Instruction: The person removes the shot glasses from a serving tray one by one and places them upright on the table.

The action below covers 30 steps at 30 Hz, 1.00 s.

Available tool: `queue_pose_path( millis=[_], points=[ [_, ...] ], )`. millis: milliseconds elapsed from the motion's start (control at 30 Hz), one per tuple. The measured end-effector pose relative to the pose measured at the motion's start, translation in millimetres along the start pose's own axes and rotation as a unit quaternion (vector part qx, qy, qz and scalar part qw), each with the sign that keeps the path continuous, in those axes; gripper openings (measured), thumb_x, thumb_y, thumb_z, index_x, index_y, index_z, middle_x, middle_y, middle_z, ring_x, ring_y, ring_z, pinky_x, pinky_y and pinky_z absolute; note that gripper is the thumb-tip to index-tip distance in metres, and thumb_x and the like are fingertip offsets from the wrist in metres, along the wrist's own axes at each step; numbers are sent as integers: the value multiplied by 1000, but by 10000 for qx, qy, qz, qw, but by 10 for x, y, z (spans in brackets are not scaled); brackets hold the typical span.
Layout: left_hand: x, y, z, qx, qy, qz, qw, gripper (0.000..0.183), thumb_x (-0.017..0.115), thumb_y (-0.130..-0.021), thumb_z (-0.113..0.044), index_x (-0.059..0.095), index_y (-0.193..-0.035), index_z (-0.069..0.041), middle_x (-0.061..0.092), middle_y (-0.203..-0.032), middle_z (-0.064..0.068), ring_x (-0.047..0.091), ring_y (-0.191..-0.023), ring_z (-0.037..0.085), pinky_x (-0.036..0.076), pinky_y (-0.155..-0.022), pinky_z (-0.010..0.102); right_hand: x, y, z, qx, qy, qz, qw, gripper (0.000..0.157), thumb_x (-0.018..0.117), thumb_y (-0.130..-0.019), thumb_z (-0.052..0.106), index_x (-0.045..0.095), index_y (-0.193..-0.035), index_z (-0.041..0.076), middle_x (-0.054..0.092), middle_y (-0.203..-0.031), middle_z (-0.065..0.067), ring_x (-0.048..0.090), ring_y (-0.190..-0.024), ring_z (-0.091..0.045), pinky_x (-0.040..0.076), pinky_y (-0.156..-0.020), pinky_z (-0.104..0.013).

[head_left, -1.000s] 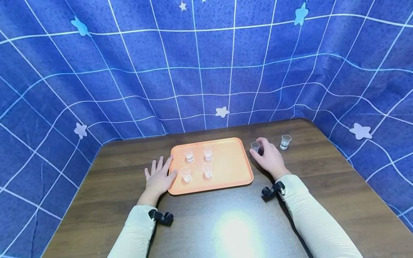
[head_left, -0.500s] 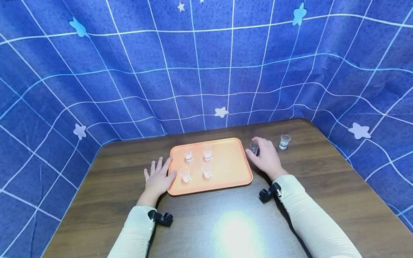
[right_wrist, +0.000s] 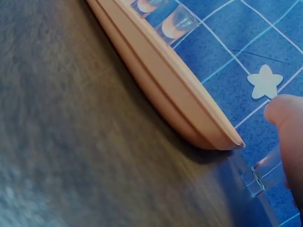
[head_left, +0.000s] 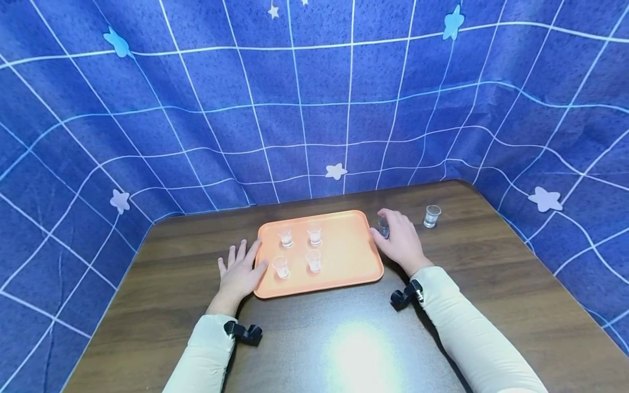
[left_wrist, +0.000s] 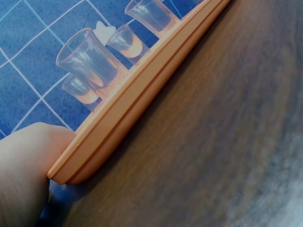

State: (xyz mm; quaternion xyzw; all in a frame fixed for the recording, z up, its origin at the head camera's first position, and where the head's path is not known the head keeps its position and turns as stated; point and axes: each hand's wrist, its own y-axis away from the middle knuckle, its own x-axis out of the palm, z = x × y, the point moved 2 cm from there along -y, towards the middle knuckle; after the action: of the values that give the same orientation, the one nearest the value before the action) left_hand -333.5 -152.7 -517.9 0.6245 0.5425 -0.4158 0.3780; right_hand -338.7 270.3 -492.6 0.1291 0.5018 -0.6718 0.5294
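Observation:
An orange tray [head_left: 349, 245] lies on the table with several clear shot glasses on its left half, one of them a front shot glass [head_left: 313, 261]. My left hand [head_left: 241, 275], fingers spread, rests at the tray's left end. In the left wrist view its thumb [left_wrist: 57, 135] touches the rim. Just off the tray's right edge, my right hand [head_left: 402, 240] holds another shot glass [head_left: 383, 227] between thumb and fingers. The right wrist view shows that held glass [right_wrist: 258, 182] beside the tray corner, partly covered by the thumb [right_wrist: 289, 118].
One more shot glass [head_left: 432, 216] stands on the wooden table [head_left: 491, 256], right of my right hand near the back corner. A blue curtain [head_left: 275, 125] with white lines and stars surrounds the table's back and sides.
My right hand has moved a little to the left with the shot glass, closer to the tray's right edge. The left hand and the glasses on the tray stay put.

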Motion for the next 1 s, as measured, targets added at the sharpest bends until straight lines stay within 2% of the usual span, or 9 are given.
queue_pose_path(
  millis=[200,700,1000],
  points=[
    [-2,13,-7,-9,3,-13,10000,68,43,-102,-51,21,-163,-29,9,-168,22,-3,-152,50,-10,-111,74,1,4,-16,203,18,263,9994,40,69,-92,22,57,-127,6,71,-105,-14,66,-97,-37,50,-85,-54],
    [-21,21,-35,-13,-22,-4,10000,68,42,-102,-50,21,-163,-28,8,-168,22,-3,-152,49,-11,-111,74,-18,36,-129,726,-298,354,9963,41,69,-94,24,54,-129,9,73,-112,-14,68,-105,-35,51,-87,-54],
    [-24,33,-37,20,-7,-35,10000,68,42,-103,-51,21,-163,-27,10,-167,23,-2,-152,50,-10,-111,74,-26,34,-139,834,-321,432,9951,40,69,-94,27,54,-128,10,73,-112,-13,69,-104,-35,51,-85,-54]
  ],
)
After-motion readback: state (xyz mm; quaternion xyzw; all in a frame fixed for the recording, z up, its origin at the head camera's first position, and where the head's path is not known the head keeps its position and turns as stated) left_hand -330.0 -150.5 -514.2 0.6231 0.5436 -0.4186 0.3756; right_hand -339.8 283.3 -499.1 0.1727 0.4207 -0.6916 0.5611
